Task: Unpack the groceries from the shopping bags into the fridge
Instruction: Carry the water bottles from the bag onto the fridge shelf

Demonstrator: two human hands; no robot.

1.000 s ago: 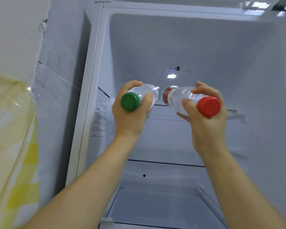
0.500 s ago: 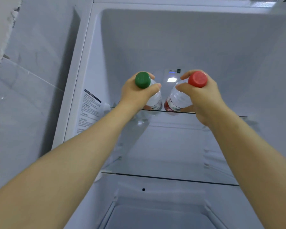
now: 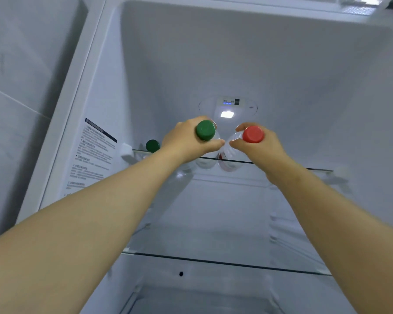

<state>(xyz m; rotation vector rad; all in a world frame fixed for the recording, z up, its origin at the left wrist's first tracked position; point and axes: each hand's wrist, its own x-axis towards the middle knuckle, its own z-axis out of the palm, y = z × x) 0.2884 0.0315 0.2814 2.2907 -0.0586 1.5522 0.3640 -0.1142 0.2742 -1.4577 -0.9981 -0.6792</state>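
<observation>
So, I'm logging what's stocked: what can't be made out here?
Head view only.
Green-capped bottle and red-capped bottle: labels mostly covered by left hand and right hand.
Second green cap, far left: body hidden behind the left wrist.
Wall sticker: print too small.
Bottom compartment: cut by the lower edge.

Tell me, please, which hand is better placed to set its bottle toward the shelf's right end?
Probably the right hand: it grips the red-capped bottle beside the bare right stretch of the glass shelf; the left hand holds the green-capped bottle further left.
</observation>
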